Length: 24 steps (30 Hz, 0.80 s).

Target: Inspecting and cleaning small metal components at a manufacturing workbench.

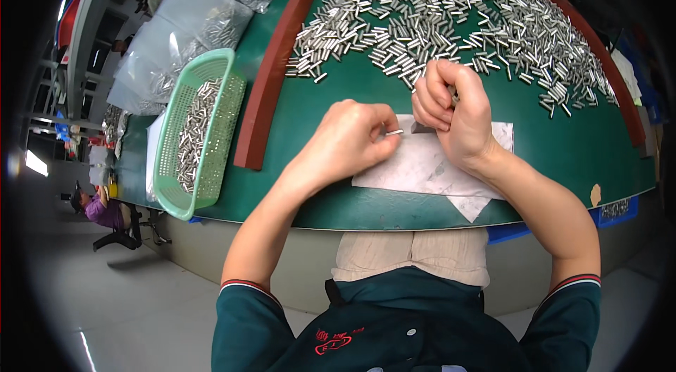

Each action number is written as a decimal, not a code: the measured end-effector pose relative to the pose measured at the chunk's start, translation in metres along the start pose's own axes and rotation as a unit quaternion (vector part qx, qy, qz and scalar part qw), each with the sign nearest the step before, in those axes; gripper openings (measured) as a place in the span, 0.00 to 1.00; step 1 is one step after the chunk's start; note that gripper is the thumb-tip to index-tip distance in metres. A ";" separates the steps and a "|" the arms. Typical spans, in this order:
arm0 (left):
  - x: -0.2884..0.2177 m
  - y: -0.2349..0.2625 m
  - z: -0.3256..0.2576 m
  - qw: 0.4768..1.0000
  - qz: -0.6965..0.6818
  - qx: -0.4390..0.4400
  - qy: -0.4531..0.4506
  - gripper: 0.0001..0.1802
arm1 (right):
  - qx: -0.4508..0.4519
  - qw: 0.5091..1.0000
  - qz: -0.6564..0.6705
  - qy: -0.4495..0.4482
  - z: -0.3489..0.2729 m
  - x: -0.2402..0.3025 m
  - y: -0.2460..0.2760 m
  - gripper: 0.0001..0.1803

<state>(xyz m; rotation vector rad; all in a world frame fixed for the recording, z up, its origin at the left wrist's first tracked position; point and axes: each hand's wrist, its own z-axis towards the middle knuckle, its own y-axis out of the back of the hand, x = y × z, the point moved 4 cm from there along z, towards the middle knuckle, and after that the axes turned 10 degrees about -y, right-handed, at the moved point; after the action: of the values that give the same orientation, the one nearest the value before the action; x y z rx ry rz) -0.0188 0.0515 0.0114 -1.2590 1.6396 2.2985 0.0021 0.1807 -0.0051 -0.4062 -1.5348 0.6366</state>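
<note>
One metal pin point(394, 132), at twelve o'clock, was pinched by the left hand point(348, 134); what the curled right hand point(456, 108) held was indiscernible. Loose pins point(422, 23) beyond apparently remained; the ten-o'clock basket point(227, 118) held others, perhaps finished.

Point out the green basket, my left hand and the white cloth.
Green basket point(224, 134): head view, right outer wall.
Left hand point(346, 136): head view, back of hand.
White cloth point(419, 166): head view, bare middle.
</note>
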 end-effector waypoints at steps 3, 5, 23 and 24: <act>-0.002 -0.007 -0.002 1.000 0.021 -0.013 0.013 0.07 | -0.010 1.000 -0.017 -0.015 0.002 0.002 -0.004 0.17; 0.001 -0.007 -0.002 0.999 0.025 -0.030 0.035 0.08 | -0.014 1.000 -0.017 -0.012 0.004 0.001 -0.002 0.18; 0.004 -0.013 -0.010 0.995 0.047 -0.092 0.008 0.06 | 0.005 0.997 0.075 0.007 -0.004 -0.002 -0.002 0.18; 0.004 -0.013 -0.010 0.995 0.046 -0.092 0.008 0.06 | 0.006 0.997 0.075 0.007 -0.004 -0.003 -0.002 0.18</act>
<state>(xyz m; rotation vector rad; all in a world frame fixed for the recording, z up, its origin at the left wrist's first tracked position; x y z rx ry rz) -0.0093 0.0477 -0.0019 -1.2633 1.5527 2.5531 0.0067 0.1781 -0.0064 -0.5182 -1.4949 0.7573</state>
